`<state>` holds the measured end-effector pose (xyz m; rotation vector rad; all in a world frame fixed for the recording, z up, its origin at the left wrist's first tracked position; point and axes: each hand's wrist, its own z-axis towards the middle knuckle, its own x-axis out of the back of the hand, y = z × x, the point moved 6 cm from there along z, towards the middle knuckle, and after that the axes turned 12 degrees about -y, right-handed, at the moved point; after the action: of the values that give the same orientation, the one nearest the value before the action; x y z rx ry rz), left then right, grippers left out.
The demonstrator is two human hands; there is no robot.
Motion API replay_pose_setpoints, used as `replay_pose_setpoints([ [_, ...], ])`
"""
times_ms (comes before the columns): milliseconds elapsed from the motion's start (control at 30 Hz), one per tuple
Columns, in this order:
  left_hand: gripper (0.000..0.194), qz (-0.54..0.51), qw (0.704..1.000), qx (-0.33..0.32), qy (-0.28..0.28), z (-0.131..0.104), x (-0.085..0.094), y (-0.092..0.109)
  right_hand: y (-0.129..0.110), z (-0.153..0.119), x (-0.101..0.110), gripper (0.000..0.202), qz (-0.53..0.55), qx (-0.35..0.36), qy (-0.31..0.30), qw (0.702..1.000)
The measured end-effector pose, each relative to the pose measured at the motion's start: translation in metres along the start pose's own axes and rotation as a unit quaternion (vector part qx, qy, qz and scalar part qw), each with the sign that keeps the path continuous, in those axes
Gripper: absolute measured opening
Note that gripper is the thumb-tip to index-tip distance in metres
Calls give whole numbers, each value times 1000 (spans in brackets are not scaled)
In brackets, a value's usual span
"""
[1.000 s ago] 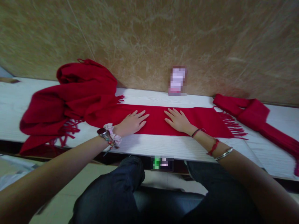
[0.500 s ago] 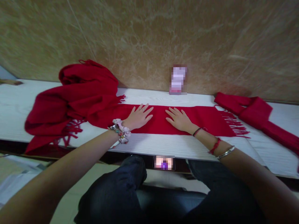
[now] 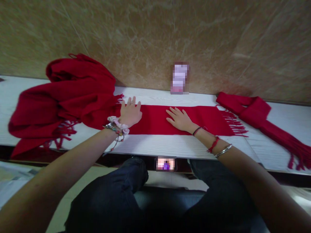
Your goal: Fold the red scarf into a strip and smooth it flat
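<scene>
Here, left hand (image 3: 131, 114) and right hand (image 3: 180, 119) rest palm-down, fingers spread, empty, on the red scarf (image 3: 154, 120).

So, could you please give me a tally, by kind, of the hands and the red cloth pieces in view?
Hands: 2 (left hand, right hand)
Red cloth pieces: 3 as they lie (heap, strip, scarf); whether heap and strip join is hidden
Total: 5

There are two hands (image 3: 130, 113) (image 3: 180, 120) — at least two scarves (image 3: 154, 119) (image 3: 254, 114).
</scene>
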<state>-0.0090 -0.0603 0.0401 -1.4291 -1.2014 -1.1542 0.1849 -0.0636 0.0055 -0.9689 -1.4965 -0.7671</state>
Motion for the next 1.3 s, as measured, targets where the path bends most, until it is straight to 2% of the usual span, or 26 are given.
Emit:
replay_pose_setpoints([
  [67, 52, -16, 999, -41, 1, 3, -2, 30, 1, 1, 2, 53, 15, 2, -12, 1000],
  [100, 52, -35, 998, -49, -17, 4, -7, 40, 2, 1, 4, 53, 27, 1, -14, 1000],
  [167, 53, -70, 996, -36, -43, 8, -19, 50, 6, -1, 11, 54, 51, -9, 2, 999],
  [267, 53, -86, 995, -12, -39, 10, -30, 49, 16, -10, 22, 56, 43, -36, 49, 997],
  [367, 54, -81, 996, -11, -32, 10, -32, 45, 36, -18, 13, 55, 18, -54, 3, 998],
  [433, 54, -80, 996, -10, -31, 11, -32, 44, 55, -24, 3, 53, 5, -62, -40, 997],
  [500, 54, -82, 996, -11, -34, 11, -32, 44, 82, -34, -4, 51, -4, -84, -54, 995],
  [633, 54, -83, 996, -11, -43, 10, -30, 45, 137, -56, -7, 51, 10, -164, -28, 986],
  [700, 53, -72, 996, -10, -49, 9, -27, 46, 150, -63, -4, 52, 10, -189, -4, 982],
  [800, 51, -23, 999, -29, -11, 7, -17, 55, 138, -59, 4, 52, -19, -181, 37, 983],
  [900, 50, 0, 995, -80, 57, 9, -7, 72, 102, -42, 8, 52, -50, -101, 55, 992],
  [933, 51, -8, 994, -90, 56, 11, -8, 76, 92, -37, 7, 51, -49, -78, 45, 995],
  [1000, 53, -32, 995, -89, 18, 19, -16, 79, 82, -30, 3, 50, -36, -57, 18, 998],
  [1067, 55, -50, 996, -77, -22, 26, -26, 79, 90, -30, -1, 50, -17, -72, -6, 997],
  [1133, 56, -58, 995, -71, -35, 29, -30, 77, 110, -37, -5, 49, -4, -107, -12, 994],
  [1300, 56, -64, 995, -71, -39, 27, -28, 78, 173, -67, -8, 48, 8, -196, 40, 980],
])
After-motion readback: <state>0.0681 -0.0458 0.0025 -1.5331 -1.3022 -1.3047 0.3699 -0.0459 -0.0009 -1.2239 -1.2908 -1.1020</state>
